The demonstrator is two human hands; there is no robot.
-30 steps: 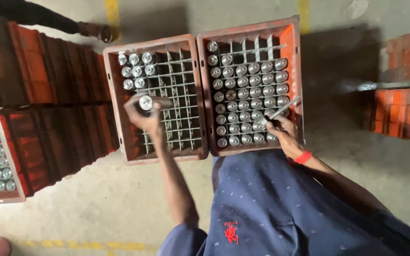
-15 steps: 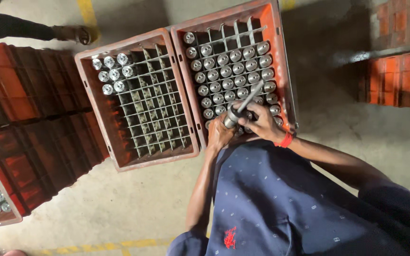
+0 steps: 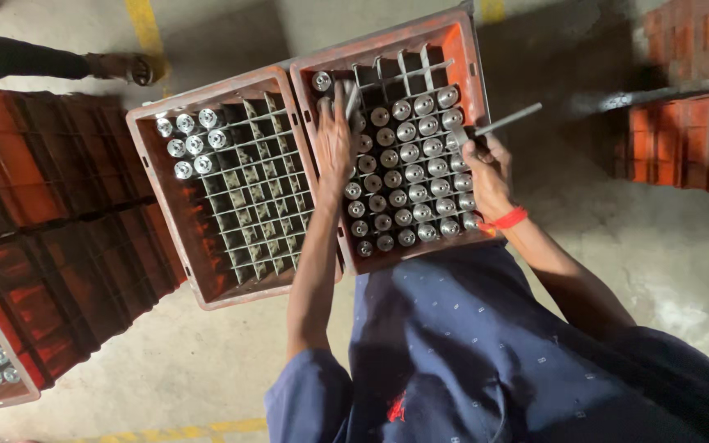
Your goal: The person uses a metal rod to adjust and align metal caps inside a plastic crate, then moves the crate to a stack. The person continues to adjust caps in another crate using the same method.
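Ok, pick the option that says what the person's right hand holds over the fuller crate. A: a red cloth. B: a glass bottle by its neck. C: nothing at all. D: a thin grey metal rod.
D: the right hand, with a red band at the wrist, grips a thin grey metal rod that sticks out up and to the right over the right crate of capped bottles.

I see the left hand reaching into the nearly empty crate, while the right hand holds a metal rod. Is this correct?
Not quite. In the head view the left hand reaches into the nearly full crate, among its capped bottles; the nearly empty crate is beside it. The right hand does hold a metal rod.
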